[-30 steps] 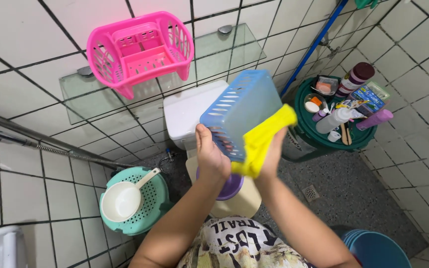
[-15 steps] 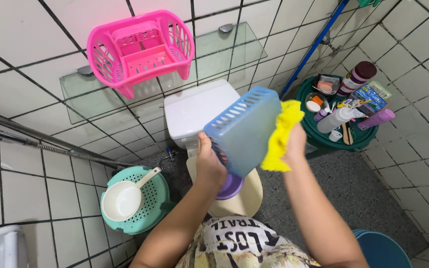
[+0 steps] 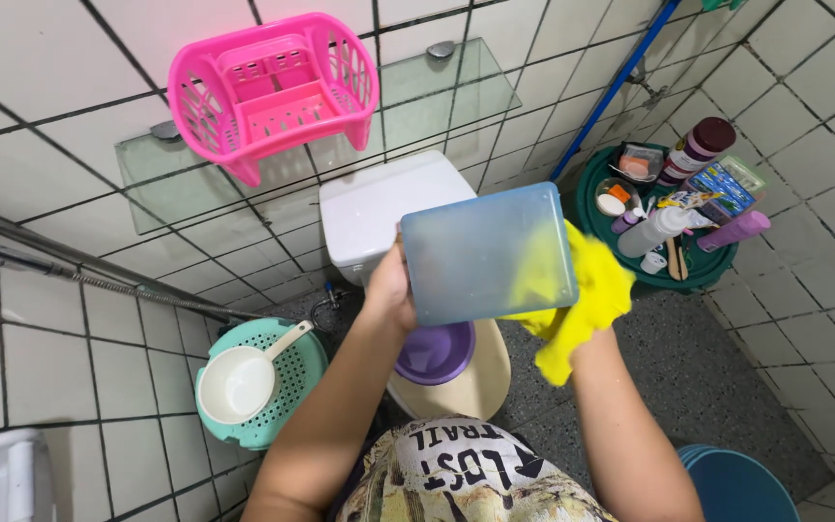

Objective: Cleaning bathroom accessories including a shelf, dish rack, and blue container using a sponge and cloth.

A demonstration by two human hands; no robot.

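Blue basket point(image 3: 488, 253) has turned, showing its flat translucent base.

Blue packet point(image 3: 717, 186) (green tray point(image 3: 587, 193))

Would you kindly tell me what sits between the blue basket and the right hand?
In the head view, the yellow cloth lies between them: the right hand presses it against the blue basket, partly showing through its translucent base.
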